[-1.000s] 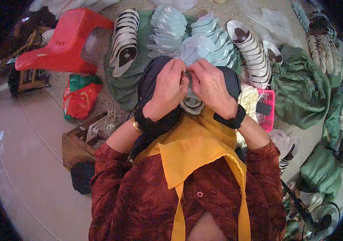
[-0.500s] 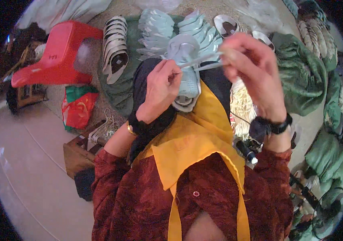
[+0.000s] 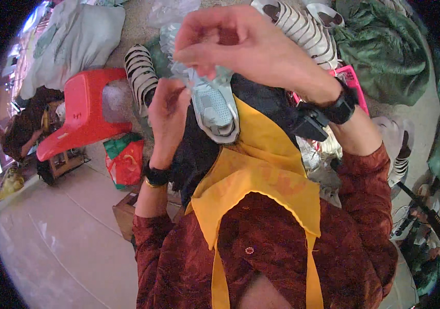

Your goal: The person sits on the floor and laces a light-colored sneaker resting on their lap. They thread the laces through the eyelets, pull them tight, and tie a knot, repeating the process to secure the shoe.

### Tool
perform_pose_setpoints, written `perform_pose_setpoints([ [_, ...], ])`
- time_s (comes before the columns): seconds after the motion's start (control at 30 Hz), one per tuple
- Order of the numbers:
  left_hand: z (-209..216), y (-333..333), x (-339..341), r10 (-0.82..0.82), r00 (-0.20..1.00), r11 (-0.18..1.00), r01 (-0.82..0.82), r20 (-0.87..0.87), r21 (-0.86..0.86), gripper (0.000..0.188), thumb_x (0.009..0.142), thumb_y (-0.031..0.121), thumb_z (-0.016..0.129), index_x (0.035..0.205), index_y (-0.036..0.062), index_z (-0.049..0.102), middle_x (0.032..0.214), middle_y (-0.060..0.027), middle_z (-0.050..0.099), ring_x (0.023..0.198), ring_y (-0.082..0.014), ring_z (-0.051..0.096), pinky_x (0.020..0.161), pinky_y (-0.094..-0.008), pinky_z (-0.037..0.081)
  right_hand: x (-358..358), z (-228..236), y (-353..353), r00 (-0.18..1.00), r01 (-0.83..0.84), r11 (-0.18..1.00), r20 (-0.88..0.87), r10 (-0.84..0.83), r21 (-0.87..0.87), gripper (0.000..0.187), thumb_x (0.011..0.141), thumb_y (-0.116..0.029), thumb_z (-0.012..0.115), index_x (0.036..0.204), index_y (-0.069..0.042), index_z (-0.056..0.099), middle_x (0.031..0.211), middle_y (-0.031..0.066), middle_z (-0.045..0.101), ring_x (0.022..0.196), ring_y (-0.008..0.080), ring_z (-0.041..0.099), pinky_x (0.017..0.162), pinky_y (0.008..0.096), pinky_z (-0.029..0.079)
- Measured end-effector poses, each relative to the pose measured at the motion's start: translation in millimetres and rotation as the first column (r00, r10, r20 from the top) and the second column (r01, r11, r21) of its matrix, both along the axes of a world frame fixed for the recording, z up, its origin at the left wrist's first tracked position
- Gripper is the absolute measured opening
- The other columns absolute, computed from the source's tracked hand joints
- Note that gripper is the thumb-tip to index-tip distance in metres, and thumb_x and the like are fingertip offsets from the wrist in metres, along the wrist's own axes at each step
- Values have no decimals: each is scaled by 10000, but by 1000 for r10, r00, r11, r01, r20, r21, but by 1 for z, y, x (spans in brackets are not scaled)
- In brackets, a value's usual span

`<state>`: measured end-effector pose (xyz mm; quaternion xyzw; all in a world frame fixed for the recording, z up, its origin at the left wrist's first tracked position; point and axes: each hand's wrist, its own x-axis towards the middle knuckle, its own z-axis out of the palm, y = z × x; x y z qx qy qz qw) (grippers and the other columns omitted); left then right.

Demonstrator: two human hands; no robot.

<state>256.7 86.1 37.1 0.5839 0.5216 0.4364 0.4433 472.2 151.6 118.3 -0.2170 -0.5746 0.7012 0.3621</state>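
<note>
A pale blue-grey shoe upper [image 3: 213, 109] lies along my lap, its perforated part and whitish rim turned toward me. My right hand [image 3: 243, 44] is over the shoe's far end, thumb and fingers pinched together and partly smeared by motion. Close to the shoe's left side is my left hand [image 3: 168, 113], its fingers curled in. Whatever either hand grips is too blurred or hidden to make out. Behind my right hand, more pale blue pieces [image 3: 167, 38] show in part. A yellow apron [image 3: 261, 165] covers my front and part of my dark trousers.
A red plastic chair [image 3: 83, 105] is at the left, with a red-green bag [image 3: 125, 162] nearer me. Rows of white shoe pieces stand at far left [image 3: 140, 72] and far right [image 3: 307, 36]. A pink basket [image 3: 355, 85] and green cloth [image 3: 385, 51] are to the right.
My right hand has swung left, across the shoe's far end. My left hand has shifted left and slightly down. Pale laces stretched between the hands no longer show plainly. The view has shifted.
</note>
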Motion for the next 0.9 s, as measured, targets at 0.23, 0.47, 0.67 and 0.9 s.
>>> perform_pose_setpoints([
  [0.23, -7, 20, -7, -265, 963, 956, 268, 38, -122, 266, 997, 48, 603, 1256, 23, 548, 1144, -48, 663, 1051, -121, 618, 958, -287, 483, 2, -18, 15, 969, -145, 986, -215, 125, -80, 144, 992, -152, 657, 989, -10, 633, 768, 42, 617, 666, 75, 536, 615, 261, 454],
  [0.47, -22, 11, -20, -34, 916, 968, 130, 400, -217, 110, 1021, 110, 591, 938, 85, 524, 915, -43, 641, 761, -83, 520, 707, -241, 425, 52, -48, -22, 982, 188, 977, 47, -184, -102, 211, 1030, -250, 584, 975, -48, 612, 791, -15, 618, 673, 67, 575, 608, 218, 469],
  [0.67, -25, -28, -103, 294, 893, 937, -197, 342, -290, 108, 1015, 93, 586, 920, 94, 533, 903, -25, 588, 772, -100, 506, 718, -247, 428, 165, -115, -76, 872, 477, 781, 332, -361, -404, 131, 1020, -188, 574, 986, -64, 595, 805, -42, 539, 638, 54, 464, 562, 212, 383],
  [0.9, -29, -85, -256, 639, 609, 767, -457, 469, -451, 126, 1046, 148, 550, 944, 75, 569, 881, 19, 554, 763, -61, 497, 704, -224, 437, 469, -195, -172, 584, 706, 379, 188, -790, -599, 200, 1021, -145, 568, 1163, -8, 596, 899, -9, 570, 705, 78, 449, 590, 224, 381],
])
